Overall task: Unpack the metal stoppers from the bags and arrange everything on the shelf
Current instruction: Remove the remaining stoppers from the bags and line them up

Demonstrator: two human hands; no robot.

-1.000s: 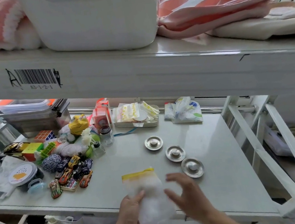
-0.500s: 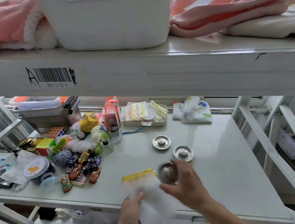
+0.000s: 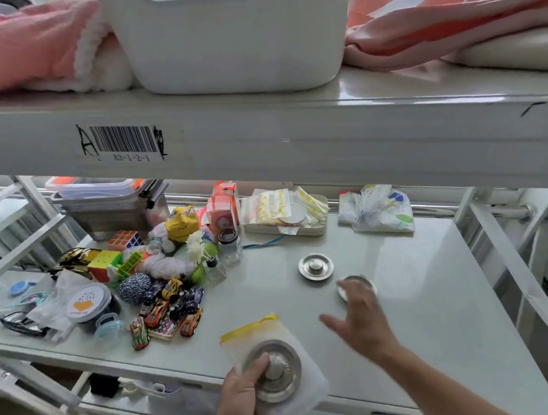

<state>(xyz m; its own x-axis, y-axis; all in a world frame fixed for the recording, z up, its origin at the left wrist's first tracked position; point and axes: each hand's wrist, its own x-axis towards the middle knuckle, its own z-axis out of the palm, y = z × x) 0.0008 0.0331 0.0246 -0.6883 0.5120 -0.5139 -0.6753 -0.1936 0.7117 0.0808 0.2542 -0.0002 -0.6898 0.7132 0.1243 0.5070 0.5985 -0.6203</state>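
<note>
My left hand (image 3: 238,408) grips a frosted bag with a yellow zip strip (image 3: 306,396) at the shelf's front edge. Its thumb presses a round metal stopper (image 3: 281,375) flat against the bag. My right hand (image 3: 363,324) hovers with spread fingers over a second metal stopper (image 3: 361,280), covering most of it; I see no grip on it. A third metal stopper (image 3: 316,267) lies free on the grey shelf (image 3: 422,299), just behind and to the left.
Toy cars (image 3: 168,313), a lidded jar (image 3: 93,305), cubes and a small glass jar (image 3: 230,247) crowd the shelf's left half. A tray of packets (image 3: 283,213) and a patterned pouch (image 3: 376,208) lie at the back. The upper shelf beam (image 3: 256,133) hangs overhead.
My right hand lifted the nearest stopper off the shelf and passed it onto the bag in my left hand. It then reached out over the middle stopper.
</note>
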